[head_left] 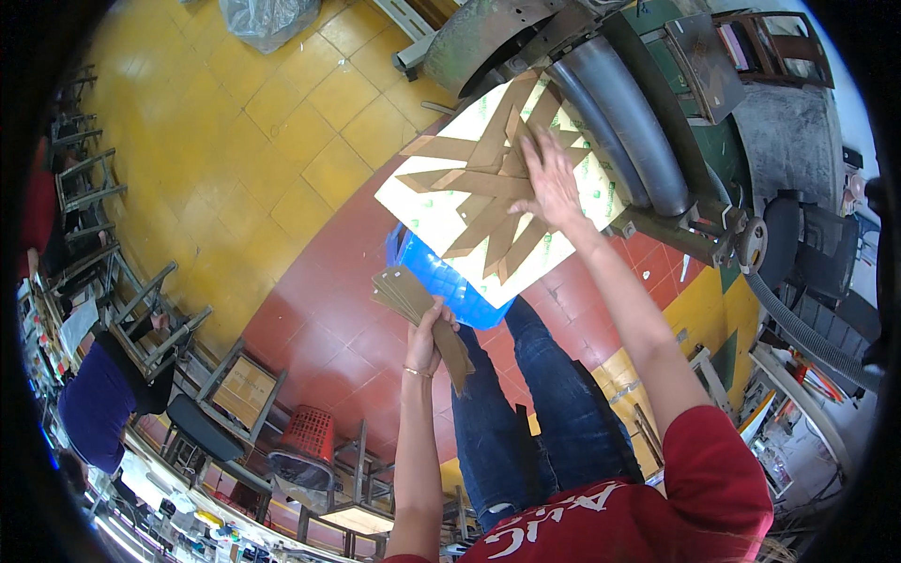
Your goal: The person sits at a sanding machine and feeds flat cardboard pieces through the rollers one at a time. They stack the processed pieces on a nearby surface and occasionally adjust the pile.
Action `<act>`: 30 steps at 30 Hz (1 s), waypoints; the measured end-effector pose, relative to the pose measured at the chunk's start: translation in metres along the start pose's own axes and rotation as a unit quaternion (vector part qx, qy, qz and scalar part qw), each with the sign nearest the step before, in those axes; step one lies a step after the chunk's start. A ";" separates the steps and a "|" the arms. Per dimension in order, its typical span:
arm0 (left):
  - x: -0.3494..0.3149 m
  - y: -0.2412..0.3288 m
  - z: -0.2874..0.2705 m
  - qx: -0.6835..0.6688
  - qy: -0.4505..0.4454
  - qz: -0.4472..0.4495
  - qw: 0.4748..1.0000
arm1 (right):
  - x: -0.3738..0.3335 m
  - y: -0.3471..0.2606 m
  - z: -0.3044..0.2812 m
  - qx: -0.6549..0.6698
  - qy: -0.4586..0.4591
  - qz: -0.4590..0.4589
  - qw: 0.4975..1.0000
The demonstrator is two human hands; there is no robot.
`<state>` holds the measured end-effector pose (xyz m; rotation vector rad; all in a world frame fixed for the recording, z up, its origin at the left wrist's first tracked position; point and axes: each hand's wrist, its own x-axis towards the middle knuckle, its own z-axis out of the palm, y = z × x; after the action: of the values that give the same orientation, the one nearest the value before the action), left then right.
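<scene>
My left hand (426, 343) is closed round a fanned stack of flat brown strips (402, 289), held low in front of my legs. Farther up, my right hand (552, 188) has its fingers spread over several brown strips (483, 181) that lie crossing one another on a pale sheet (413, 208) with small green marks. Its fingertips are slightly blurred, and whether they press on the strips I cannot tell. The sheet's far right side meets a dark roller machine (633, 131). Part of a blue plastic crate (436, 272) shows below the sheet's near edge.
A handwheel (751, 244) and a grey hose (798, 314) are at the machine's right. Stools, a red basket (308, 433) and a person in purple (99, 403) are at the left. A clear plastic bag (269, 21) lies on the yellow tiled floor.
</scene>
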<state>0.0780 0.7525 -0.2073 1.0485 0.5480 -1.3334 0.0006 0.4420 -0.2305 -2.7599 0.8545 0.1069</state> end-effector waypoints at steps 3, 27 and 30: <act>0.002 -0.028 0.011 0.035 -0.012 -0.053 0.998 | 0.060 0.003 -0.011 -0.070 -0.059 -0.159 0.983; 0.132 -0.126 0.099 -0.213 0.244 0.155 0.933 | -0.025 -0.006 0.000 0.052 -0.324 0.007 0.945; 0.132 -0.119 0.100 -0.249 0.238 0.156 0.926 | -0.041 -0.012 0.015 0.098 -0.263 0.055 0.958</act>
<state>-0.0310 0.6105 -0.3062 0.9751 0.9781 -0.6001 -0.0261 0.4777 -0.2364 -2.3228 0.8119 0.7004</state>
